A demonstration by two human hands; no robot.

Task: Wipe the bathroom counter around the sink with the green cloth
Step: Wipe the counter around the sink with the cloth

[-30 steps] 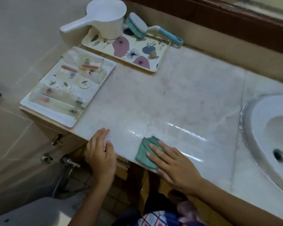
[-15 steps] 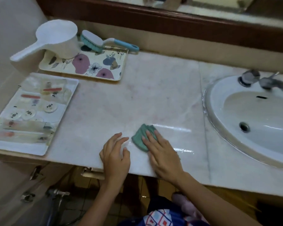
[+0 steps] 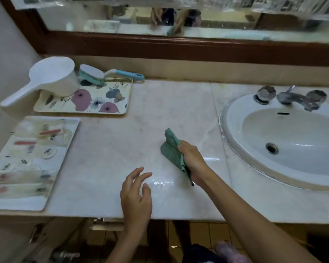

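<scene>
I have the right hand on the marble counter, just left of the oval white porcelain sink. Its fingers are curled round the green cloth, which is bunched into a soft, creased wedge. The cloth's low end lies on the stone and its top corner stands up, away from the hand. The left hand is further left of the sink, at the counter's front edge, with fingers relaxed and slightly spread and nothing in it. I cannot tell whether its fingertips touch the surface.

The counter is pale, veined and polished. I see glossy wet streaks on it between the two hands and beside the right wrist. A seam in the slab runs front to back close to the sink's left rim. At the back of the sink sits a chrome faucet with faceted knobs, blurred in my view.

Well left of the sink, against the back wall, lies a rectangular floral tray. It carries a white plastic dipper with a long handle, and a teal-bristled scrub brush. In front of that, a flat white tray holds small clear-wrapped toiletries. Behind the sink a dark wooden frame borders the mirror.
</scene>
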